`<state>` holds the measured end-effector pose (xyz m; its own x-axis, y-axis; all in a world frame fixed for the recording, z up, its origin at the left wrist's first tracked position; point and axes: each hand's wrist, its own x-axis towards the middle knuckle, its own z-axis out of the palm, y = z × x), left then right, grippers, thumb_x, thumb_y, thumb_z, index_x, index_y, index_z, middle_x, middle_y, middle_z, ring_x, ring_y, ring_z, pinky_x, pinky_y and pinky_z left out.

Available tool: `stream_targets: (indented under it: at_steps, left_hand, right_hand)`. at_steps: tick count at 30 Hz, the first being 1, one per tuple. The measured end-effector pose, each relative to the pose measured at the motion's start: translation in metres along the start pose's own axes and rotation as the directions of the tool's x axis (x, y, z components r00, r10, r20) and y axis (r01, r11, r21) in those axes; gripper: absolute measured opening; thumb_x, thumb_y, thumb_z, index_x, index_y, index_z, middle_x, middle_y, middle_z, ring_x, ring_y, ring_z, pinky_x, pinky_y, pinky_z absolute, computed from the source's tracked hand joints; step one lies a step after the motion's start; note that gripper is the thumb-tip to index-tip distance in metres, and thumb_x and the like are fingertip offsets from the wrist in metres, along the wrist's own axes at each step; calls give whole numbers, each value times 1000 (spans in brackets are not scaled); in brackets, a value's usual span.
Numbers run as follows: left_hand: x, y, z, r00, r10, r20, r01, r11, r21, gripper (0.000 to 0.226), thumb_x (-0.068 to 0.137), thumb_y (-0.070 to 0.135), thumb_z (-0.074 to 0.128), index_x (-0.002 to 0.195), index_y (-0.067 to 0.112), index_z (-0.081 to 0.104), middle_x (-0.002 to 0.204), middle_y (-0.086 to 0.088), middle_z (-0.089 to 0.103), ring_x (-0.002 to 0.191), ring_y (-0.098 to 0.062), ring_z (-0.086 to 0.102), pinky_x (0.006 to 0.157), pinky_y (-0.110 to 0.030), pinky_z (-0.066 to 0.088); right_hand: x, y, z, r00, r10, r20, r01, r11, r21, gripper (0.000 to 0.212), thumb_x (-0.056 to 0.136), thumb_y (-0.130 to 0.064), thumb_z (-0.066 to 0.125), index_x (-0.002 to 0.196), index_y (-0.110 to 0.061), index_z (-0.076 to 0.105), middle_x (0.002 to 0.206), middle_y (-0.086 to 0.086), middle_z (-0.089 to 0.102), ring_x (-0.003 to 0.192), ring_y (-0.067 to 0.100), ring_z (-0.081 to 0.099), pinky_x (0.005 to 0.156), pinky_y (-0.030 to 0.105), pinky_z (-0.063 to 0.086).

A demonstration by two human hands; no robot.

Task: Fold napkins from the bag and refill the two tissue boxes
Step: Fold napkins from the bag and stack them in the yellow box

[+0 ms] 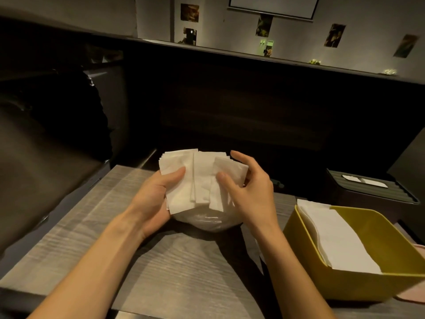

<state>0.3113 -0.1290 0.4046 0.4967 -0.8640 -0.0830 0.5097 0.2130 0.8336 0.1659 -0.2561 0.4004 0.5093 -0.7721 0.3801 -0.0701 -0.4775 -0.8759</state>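
Fanning above the bag (208,221), napkins (184,178) in both hands' grip.

left hand (158,194): palm up, fingers curled beneath a held stack, thumb pressed flat across its top. right hand (250,192): raised beside the left, thumb and curled fingers in a pinching grip on a single sheet. both forearms bare, reaching forward from the lower edge, converging at centre.
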Motion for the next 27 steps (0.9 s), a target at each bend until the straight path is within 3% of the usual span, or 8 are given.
stream_targets:
  at_steps: [4, 8, 13, 17, 20, 23, 25, 27]
  left_hand:
    - [-3, -3, 9, 994, 105, -16, -102, 986, 129, 29, 91, 7, 60, 117, 17, 69, 115, -7, 78, 107, -24, 74, 90, -43, 62]
    - [-1, -6, 9, 997, 56, -46, -51, 994, 97, 32, 105, 22, 51, 133, 14, 63, 122, -9, 75, 116, -27, 70, 100, -48, 54]
    - [-7, -2, 11, 995, -25, 100, 30, 998, -53, 70, 103, 62, 30, 143, 11, 56, 137, -16, 66, 129, -32, 63, 106, -51, 47]
    - [-2, -8, 12, 998, 67, 10, -67, 998, 3, 41, 103, 28, 48, 138, 9, 58, 132, -16, 69, 121, -30, 68, 103, -50, 52]
    - [-1, -7, 10, 998, 69, -9, -69, 997, -26, 39, 107, 25, 45, 139, 9, 58, 133, -17, 68, 125, -32, 65, 107, -54, 46]
    - [-2, -5, 10, 998, 64, -27, -65, 998, -5, 35, 107, 24, 45, 136, 11, 60, 128, -15, 71, 121, -30, 68, 105, -53, 48]
    - [-3, -8, 11, 998, 61, -33, -60, 997, 38, 33, 107, 23, 46, 135, 12, 61, 125, -12, 73, 117, -28, 70, 102, -50, 51]
    - [-4, -10, 14, 998, 60, -32, -57, 994, 97, 30, 106, 21, 48, 132, 14, 62, 119, -8, 76, 110, -24, 73, 94, -45, 55]
  right_hand:
    - [-2, -11, -4, 988, -63, -140, 91, 975, 201, 37, 99, -22, 69, 133, -34, 59, 122, -20, 62, 111, 0, 65, 87, 33, 63]
    - [-6, -19, -1, 997, -77, 25, 59, 906, 420, 39, 99, -19, 69, 134, -31, 58, 126, -6, 63, 107, 17, 71, 76, 34, 64]
    - [-16, -12, 22, 994, -104, 22, 102, 992, 76, 39, 96, -26, 73, 132, -33, 61, 113, -22, 65, 105, -7, 65, 78, 24, 61]
    - [-16, -10, 17, 985, -167, -54, 161, 982, -102, 33, 101, -20, 65, 132, -33, 62, 109, -26, 63, 107, -11, 60, 85, 12, 54]
    - [-13, -9, 10, 968, -204, -146, 167, 958, -232, 36, 103, -13, 59, 136, -29, 61, 113, -20, 64, 108, -6, 60, 90, 16, 55]
    - [-10, -15, 7, 951, -186, -246, 192, 981, 2, 40, 102, -11, 62, 140, -24, 59, 98, -24, 67, 99, -8, 65, 77, 12, 56]
    - [-12, -22, 6, 962, -151, -228, 205, 949, 238, 43, 101, -11, 67, 140, -25, 56, 100, -14, 72, 91, 8, 71, 71, 23, 60]
    - [-15, -24, 12, 975, -138, -176, 187, 935, 301, 46, 98, -15, 71, 139, -28, 55, 105, -11, 73, 92, 12, 74, 73, 32, 64]
